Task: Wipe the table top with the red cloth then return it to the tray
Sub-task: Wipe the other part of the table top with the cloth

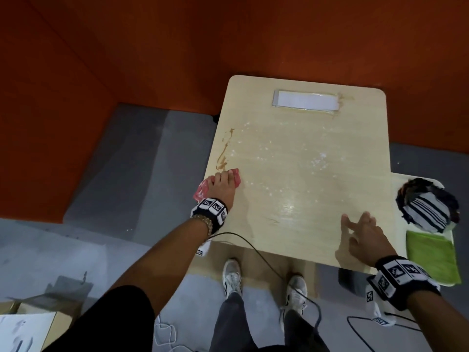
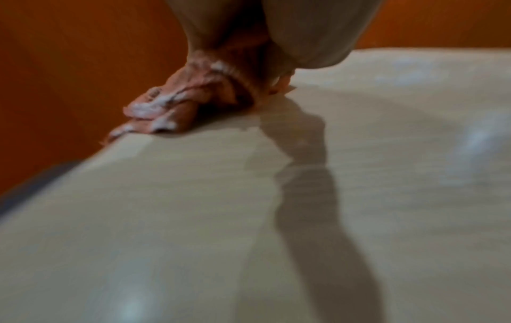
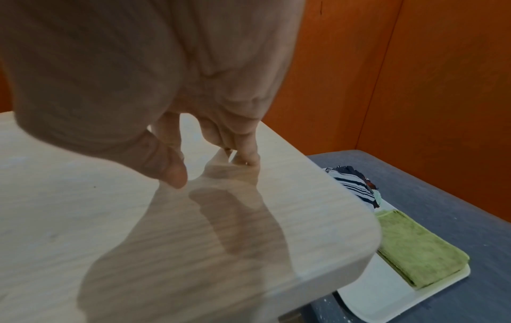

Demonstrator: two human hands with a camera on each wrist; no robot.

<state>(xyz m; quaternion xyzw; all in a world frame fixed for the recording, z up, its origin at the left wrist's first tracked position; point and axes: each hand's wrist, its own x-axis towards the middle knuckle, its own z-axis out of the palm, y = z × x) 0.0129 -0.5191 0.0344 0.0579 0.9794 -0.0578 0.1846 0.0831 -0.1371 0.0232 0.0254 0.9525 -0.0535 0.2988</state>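
Red cloth [image 1: 229, 180] under left hand [image 1: 221, 186], probably pressed flat, frame-left table [image 1: 304, 161] edge; right hand [image 1: 363, 235] spread, fingertips on table

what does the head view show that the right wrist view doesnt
Only the head view shows the left hand pressing the red cloth at the table's left edge, the brown streak, white specks and a clear rectangular holder. Only the right wrist view shows the right hand's fingertips touching the table top near its right edge. Both show the right hand, the table top, and the tray with the green cloth and striped cloth.
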